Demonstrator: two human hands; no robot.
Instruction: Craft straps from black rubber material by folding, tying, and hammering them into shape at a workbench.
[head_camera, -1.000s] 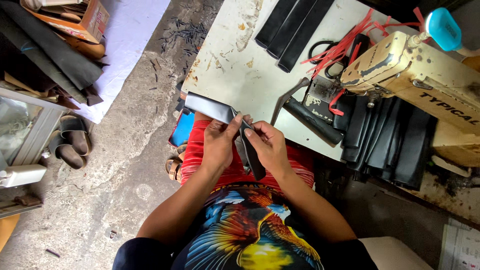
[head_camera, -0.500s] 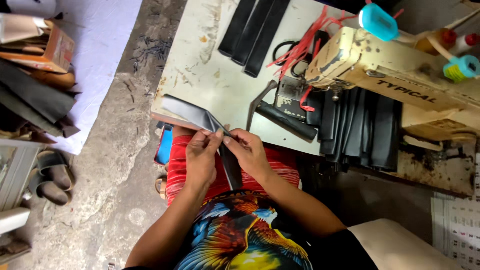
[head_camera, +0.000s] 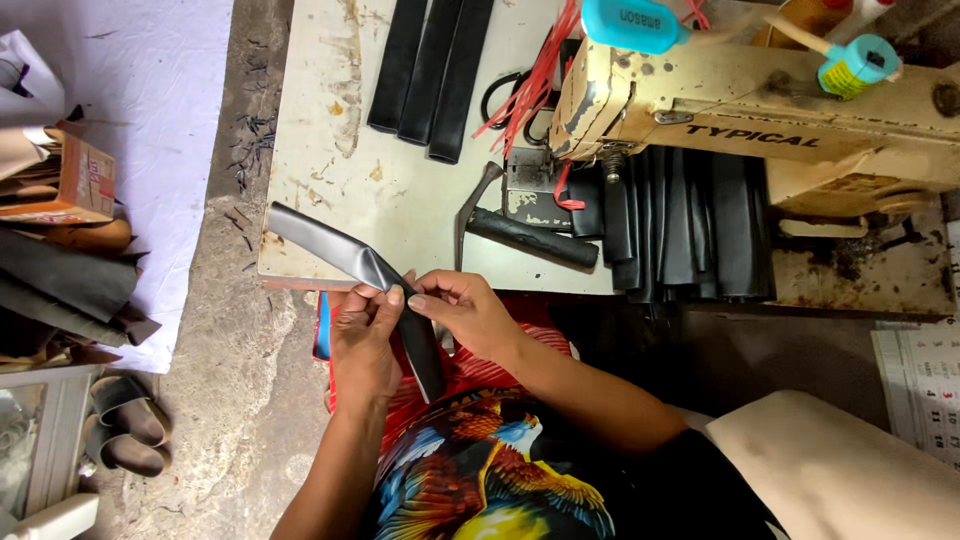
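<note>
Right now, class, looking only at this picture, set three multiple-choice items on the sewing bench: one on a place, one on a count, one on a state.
1. Where do the black folded strips lie?
A. On the table, left of the sewing machine
B. On the floor
C. In the person's lap

2. How many hands grip the dark strip?
A. None
B. One
C. Two

3. How does the dark strip sit?
A. Flat on the table
B. Bent, one end over the table edge, the other hanging towards the lap
C. Under the needle

Answers: 1 A, they rest on the pale tabletop. 2 C, the left hand and right hand both pinch it. 3 B, it bends at the fingers.
</note>
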